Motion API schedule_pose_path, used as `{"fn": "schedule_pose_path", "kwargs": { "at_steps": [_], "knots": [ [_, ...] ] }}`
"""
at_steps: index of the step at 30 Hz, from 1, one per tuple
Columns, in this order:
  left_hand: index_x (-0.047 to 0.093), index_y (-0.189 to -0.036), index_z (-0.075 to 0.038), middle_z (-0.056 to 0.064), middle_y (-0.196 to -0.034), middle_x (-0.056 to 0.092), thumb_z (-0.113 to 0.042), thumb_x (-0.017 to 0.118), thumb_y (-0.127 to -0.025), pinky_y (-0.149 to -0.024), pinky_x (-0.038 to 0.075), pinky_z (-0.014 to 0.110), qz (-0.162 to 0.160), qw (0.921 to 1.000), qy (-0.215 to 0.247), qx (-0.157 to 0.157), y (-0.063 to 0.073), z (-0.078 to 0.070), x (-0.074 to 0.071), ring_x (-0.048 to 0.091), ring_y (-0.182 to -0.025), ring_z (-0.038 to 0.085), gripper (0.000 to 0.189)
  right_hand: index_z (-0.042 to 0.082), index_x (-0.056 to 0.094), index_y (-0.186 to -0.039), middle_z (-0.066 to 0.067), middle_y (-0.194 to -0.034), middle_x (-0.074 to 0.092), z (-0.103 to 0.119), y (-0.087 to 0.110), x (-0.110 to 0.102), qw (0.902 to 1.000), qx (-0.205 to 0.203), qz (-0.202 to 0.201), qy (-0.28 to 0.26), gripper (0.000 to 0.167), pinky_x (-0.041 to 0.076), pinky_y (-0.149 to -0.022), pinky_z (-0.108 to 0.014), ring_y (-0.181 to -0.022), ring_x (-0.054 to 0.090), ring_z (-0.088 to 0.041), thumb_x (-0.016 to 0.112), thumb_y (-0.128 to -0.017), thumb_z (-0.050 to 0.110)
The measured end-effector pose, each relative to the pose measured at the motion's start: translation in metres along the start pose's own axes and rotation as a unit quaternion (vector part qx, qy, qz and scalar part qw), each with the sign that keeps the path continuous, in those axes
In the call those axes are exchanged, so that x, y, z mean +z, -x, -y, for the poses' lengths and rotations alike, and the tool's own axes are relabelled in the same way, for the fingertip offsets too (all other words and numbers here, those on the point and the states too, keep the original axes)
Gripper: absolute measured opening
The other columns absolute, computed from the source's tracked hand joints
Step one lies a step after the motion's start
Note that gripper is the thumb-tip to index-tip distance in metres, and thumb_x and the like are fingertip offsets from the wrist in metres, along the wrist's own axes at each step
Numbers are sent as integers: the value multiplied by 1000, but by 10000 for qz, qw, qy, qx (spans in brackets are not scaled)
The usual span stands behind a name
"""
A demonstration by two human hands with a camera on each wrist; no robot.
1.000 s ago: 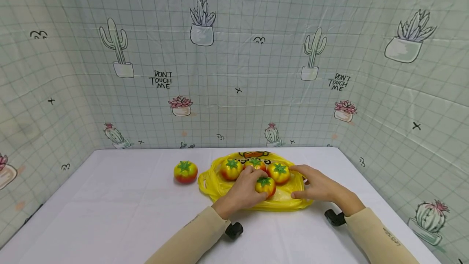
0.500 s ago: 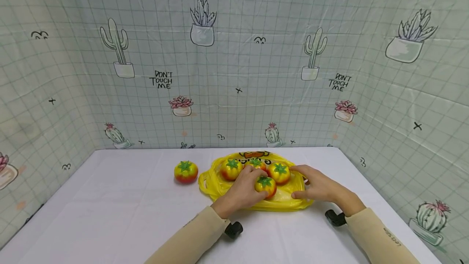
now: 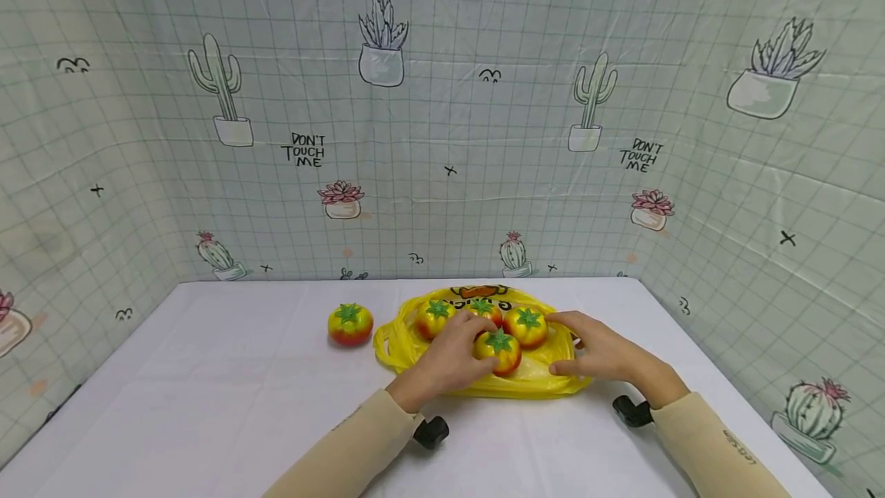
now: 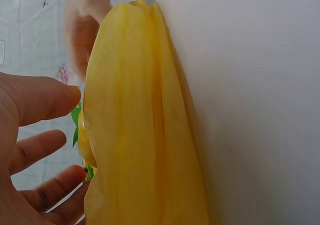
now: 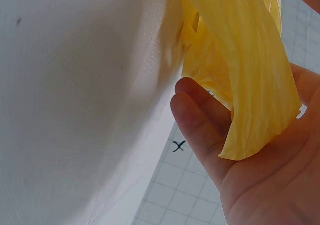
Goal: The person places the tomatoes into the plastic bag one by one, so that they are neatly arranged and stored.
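In the head view a yellow plastic bag lies spread on the table, several yellow-red tomatoes with green star-shaped tops sitting in it. My left hand reaches over the bag's near left part, its thumb and fingers parted around the front tomato. The left wrist view has these fingers loosely spread beside the bag's wall, which hides most of the tomatoes. At the bag's right edge my right hand is spread wide. A flap of the bag lies across its palm in the right wrist view.
One more tomato stands on the white tablecloth left of the bag. A handle loop of the bag points toward it. Patterned cloth walls rise behind the table and on both sides.
My left hand has drawn slightly left off the front tomato, so more of that tomato shows. The right hand and the other tomatoes have stayed in place.
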State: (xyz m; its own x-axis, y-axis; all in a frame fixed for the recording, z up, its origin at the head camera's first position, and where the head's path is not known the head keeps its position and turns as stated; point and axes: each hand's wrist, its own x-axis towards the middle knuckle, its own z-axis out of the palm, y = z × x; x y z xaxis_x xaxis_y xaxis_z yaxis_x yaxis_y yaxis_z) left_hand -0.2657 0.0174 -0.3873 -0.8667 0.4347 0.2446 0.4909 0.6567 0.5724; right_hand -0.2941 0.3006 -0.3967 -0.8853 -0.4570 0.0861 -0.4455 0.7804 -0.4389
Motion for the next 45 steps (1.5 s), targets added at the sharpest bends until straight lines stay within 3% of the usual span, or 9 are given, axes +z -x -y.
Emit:
{"fn": "schedule_pose_path", "kwargs": {
  "at_steps": [16, 35, 45],
  "knots": [
    [62, -119, -14, 2, -118, 50, -26, 71, -84, -97, 44, 36, -176, 9998, -77, 58, 17, 14, -19, 48, -109, 17, 38, 7, 44, -138, -15, -138, 45, 0, 0, 1, 10000, -15, 5, -25, 80, 50, -89, -44, -115, 51, -30, 77, -76, 44],
    [62, -117, -6, 10, -111, 52, -18, 73, -82, -88, 48, 39, -758, 9957, -126, 518, 32, 45, -48, 55, -100, 27, 38, 7, 44, -139, -15, -138, 45, -2, 0, 0, 10000, -21, 2, -7, 80, 49, -89, -45, -117, 50, -31, 77, -76, 44],
    [61, -118, -7, 8, -111, 51, -21, 73, -82, -93, 47, 38, -715, 9960, -328, 434, 38, 52, -60, 52, -105, 25, 40, 10, 44, -139, -14, -138, 45, 1, 1, 0, 10000, 50, 40, 9, 79, 48, -91, -48, -116, 50, -31, 76, -76, 44]
  ]
}}
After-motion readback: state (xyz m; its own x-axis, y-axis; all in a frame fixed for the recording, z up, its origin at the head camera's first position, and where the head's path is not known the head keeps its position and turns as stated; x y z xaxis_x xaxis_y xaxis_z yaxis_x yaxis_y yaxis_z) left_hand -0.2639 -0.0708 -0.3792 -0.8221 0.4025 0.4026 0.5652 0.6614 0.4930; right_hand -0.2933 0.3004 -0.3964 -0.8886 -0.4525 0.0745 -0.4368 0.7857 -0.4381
